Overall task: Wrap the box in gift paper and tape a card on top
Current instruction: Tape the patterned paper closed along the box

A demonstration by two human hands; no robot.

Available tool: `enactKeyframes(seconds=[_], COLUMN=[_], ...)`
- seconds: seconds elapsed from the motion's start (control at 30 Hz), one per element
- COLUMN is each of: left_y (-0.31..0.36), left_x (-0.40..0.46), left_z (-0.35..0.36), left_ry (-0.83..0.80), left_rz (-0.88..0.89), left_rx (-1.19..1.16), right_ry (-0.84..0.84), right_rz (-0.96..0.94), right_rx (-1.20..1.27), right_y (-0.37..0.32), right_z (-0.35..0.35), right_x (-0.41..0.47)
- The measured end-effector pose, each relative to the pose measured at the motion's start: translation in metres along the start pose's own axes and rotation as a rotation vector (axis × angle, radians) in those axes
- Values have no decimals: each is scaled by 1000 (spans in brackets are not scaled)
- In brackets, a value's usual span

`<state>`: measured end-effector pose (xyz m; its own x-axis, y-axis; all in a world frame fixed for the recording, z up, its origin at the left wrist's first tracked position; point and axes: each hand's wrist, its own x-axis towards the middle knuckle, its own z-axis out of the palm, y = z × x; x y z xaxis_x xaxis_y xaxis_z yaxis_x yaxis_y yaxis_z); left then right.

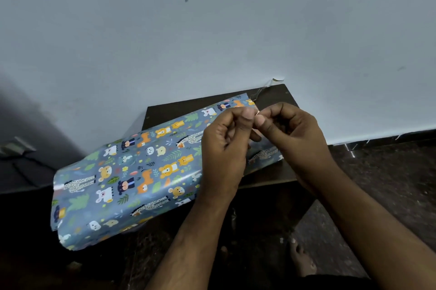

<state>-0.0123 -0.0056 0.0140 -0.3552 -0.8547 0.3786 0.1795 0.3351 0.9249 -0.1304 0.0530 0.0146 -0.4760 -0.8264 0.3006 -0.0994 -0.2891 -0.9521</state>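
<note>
Above the wrapped box [132, 171] near the surface's [271, 96] far edge, left hand [224, 148] and right hand [292, 134] pinch something tiny, probably tape, which next needs pressing onto the seam.

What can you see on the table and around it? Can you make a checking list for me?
Surface: small dark table against the wall, mostly covered.
Job's things: box in animal gift paper lies across the table, its near end overhanging the edge; no card seen.
Clutter: a curled clear strip, likely tape, at the table's far corner.
Grippers: left hand and right hand meet thumb to thumb above the box, pinching something tiny, too small to tell.
Cables: nothing seen.
Surroundings: pale wall, dark speckled floor, a bare foot below.
</note>
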Motion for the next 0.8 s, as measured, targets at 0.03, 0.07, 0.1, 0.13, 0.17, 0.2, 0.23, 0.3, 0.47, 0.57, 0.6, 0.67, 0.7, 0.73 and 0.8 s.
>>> enactKeyframes(seconds=[0.03, 0.07, 0.1, 0.13, 0.17, 0.2, 0.23, 0.3, 0.47, 0.57, 0.6, 0.67, 0.7, 0.73, 0.8], left_y=[0, 0, -1, -2, -3, -3, -3, -2, -4, -3, -2, 0, 1, 2, 2], left_x=[0, 0, 1, 1, 2, 2, 3, 5, 8, 7, 6, 6, 5, 5, 5], left_z=[-9, -16, -25, -31, -38, -45, -51, -62, -79, -81, -82, -79, -78, -75, -71], left_ry=[5, -2, -7, -14, -18, -18, -23, -52, -158, -166, -160, -133, -113, -93, -50], left_rz=[23, 38, 42, 39, 31, 20, 2, -45, -129, -164, -167, -173, -176, -181, -194], left_rx=[59, 123, 182, 222, 243, 253, 253, 248, 273, 233, 224, 193, 174, 153, 112], right_ry=[-15, -29, -37, -33, -31, -37, -51, -86, -185, -190, -187, -173, -169, -168, -173], right_rz=[-52, -101, -146, -190, -224, -243, -247, -237, -210, -212, -208, -191, -177, -160, -129], right_rx=[-133, -257, -363, -446, -497, -512, -506, -491, -561, -548, -521, -463, -442, -422, -368], right_y=[1, 3, 5, 6, 7, 8, 8, 10, 14, 13, 13, 12, 12, 12, 12], right_z=[5, 8, 14, 18, 21, 26, 29, 33, 35, 35, 35, 36, 37, 37, 40], right_x=[0, 0, 0, 0, -1, -1, 0, 1, 3, 3, 3, 2, 3, 3, 4])
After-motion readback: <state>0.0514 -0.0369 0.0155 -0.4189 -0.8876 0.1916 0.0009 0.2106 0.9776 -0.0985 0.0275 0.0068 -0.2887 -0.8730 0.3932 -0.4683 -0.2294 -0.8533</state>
